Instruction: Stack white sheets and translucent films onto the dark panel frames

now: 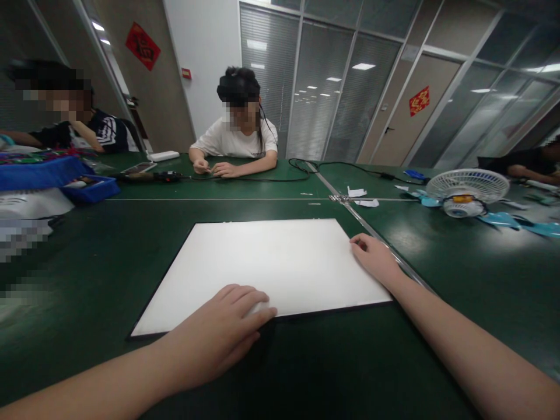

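A flat white board (271, 262) with a thin dark edge lies on the green table (459, 262) in front of me. My left hand (223, 332) rests on the board's near edge, fingers curled loosely over it. My right hand (371, 256) touches the board's right edge, its fingers bent against the side. Neither hand lifts the board; it lies flat.
A person in a white shirt (238, 140) sits across the table with a black cable (306, 169). Another person (65, 122) sits far left by blue trays (41, 172). A white fan (466, 189), paper scraps (363, 197) and light blue pieces (503, 220) lie right.
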### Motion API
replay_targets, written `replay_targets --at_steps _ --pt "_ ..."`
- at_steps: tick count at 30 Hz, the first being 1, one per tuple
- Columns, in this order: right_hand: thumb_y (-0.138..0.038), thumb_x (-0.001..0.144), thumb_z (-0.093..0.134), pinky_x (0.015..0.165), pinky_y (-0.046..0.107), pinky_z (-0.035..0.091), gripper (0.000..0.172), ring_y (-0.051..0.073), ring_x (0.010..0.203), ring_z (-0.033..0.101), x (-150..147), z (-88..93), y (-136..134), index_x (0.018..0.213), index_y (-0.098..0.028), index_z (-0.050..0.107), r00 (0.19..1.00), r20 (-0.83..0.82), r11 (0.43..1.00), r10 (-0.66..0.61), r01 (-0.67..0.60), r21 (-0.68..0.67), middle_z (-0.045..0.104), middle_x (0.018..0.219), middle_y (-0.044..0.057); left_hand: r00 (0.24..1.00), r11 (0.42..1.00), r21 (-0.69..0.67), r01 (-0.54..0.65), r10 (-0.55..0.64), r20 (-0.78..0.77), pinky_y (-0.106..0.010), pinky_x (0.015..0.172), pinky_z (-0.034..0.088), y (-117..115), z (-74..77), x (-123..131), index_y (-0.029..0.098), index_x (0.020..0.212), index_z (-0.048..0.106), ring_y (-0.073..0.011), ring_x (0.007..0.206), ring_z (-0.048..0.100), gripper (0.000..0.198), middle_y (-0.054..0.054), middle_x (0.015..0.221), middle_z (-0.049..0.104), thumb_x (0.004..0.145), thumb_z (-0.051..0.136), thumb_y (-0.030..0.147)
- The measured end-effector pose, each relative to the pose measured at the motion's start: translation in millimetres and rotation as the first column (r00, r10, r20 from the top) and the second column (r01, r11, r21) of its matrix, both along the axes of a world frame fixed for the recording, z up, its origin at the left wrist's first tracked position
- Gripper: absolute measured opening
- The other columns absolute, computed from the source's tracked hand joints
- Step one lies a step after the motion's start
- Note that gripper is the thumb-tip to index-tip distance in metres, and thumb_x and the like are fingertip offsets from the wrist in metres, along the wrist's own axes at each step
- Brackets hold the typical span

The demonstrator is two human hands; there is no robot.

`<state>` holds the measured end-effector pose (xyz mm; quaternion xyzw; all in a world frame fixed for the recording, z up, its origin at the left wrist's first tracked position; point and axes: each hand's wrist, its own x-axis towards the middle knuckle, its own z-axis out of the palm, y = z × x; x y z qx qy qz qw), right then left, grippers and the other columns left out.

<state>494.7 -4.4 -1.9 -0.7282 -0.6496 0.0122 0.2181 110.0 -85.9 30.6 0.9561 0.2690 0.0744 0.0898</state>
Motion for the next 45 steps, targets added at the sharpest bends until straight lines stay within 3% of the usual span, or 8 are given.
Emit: replay_targets --at_steps 8,13,16,18,23,26,31,45 --pt "-0.029 0.087 0.038 0.064 0.027 0.039 0.028 0.019 0.079 0.06 7.7 -8.2 5.2 0.095 -0.023 0.064 0.998 -0.062 1.0 0.001 0.0 0.011 0.068 0.089 0.003 1.0 1.0 -0.028 -0.002 0.002 0.001 -0.042 0.096 0.043 2.2 1.3 -1.0 0.03 0.131 0.045 -0.0243 0.115 0.051 0.048 -0.005 0.129 0.055 0.086 0.048 0.013" --pt "-0.034 0.09 0.034 0.064 0.029 0.044 0.034 0.019 0.067 0.062 20.1 -6.7 21.0 0.11 -0.022 0.059 0.986 -0.151 0.997 -0.064 0.057 -0.05 0.066 0.075 0.003 0.999 0.999 0.05 0.0 -0.002 0.036 -0.044 0.095 0.045 -1.2 16.1 -8.2 0.03 0.125 0.052 -0.0261 0.116 0.052 0.039 -0.006 0.132 0.056 0.086 0.054 0.023" --pt "-0.04 0.09 0.037 0.063 0.031 0.047 0.038 0.019 0.059 0.062 30.3 4.7 42.5 0.116 -0.022 0.059 0.988 -0.15 0.983 0.048 -0.073 -0.167 0.064 0.067 0.001 0.987 0.989 0.124 -0.079 0.06 0.152 -0.042 0.097 0.044 21.1 27.7 -22.3 0.028 0.122 0.056 -0.0241 0.116 0.053 0.032 -0.008 0.13 0.058 0.09 0.05 0.029" --pt "-0.041 0.088 0.042 0.071 0.033 0.049 0.039 0.02 0.069 0.065 34.6 11.3 59.1 0.116 -0.02 0.06 0.984 -0.119 0.982 0.129 -0.144 -0.126 0.068 0.078 0.005 0.95 0.963 0.157 -0.218 0.173 0.26 -0.041 0.099 0.042 53.1 30.8 -38.4 0.025 0.116 0.059 -0.0219 0.115 0.053 0.029 -0.008 0.124 0.06 0.094 0.042 0.029" --pt "-0.042 0.089 0.043 0.096 0.038 0.043 0.049 0.024 0.108 0.059 32.4 2.5 88.4 0.127 -0.012 0.053 0.978 -0.084 0.982 0.189 -0.187 0.039 0.063 0.118 0.015 0.734 0.8 0.037 -0.599 0.53 0.425 -0.041 0.104 0.038 147.2 7.6 -89.7 0.019 0.106 0.063 -0.0244 0.117 0.052 0.032 -0.009 0.118 0.062 0.09 0.041 0.036" --pt "-0.044 0.09 0.041 0.103 0.043 0.038 0.05 0.026 0.117 0.054 32.3 -13.2 94.7 0.129 -0.014 0.051 0.975 -0.078 0.976 0.206 -0.199 0.088 0.06 0.127 0.015 0.65 0.736 -0.048 -0.676 0.625 0.433 -0.04 0.099 0.043 174.6 -15.6 -108.3 0.015 0.105 0.063 -0.0248 0.109 0.057 0.037 -0.011 0.111 0.064 0.088 0.038 0.036" --pt "-0.048 0.09 0.041 0.107 0.043 0.035 0.051 0.026 0.122 0.051 37.0 -24.1 97.7 0.127 -0.016 0.055 0.957 -0.039 0.954 0.287 -0.281 0.108 0.058 0.132 0.013 0.668 0.742 -0.048 -0.668 0.627 0.401 -0.039 0.102 0.041 178.7 -34.9 -112.9 0.017 0.107 0.064 -0.0244 0.111 0.056 0.035 -0.009 0.114 0.064 0.085 0.042 0.034" --pt "-0.04 0.089 0.044 0.104 0.041 0.037 0.048 0.027 0.118 0.054 24.4 -12.4 88.3 0.127 -0.013 0.056 0.943 0.134 0.952 0.305 -0.308 0.001 0.06 0.128 0.014 0.677 0.695 0.013 -0.719 0.696 0.239 -0.041 0.101 0.038 182.1 -41.7 -115.6 0.019 0.11 0.063 -0.0265 0.114 0.051 0.036 -0.008 0.117 0.062 0.083 0.039 0.028"
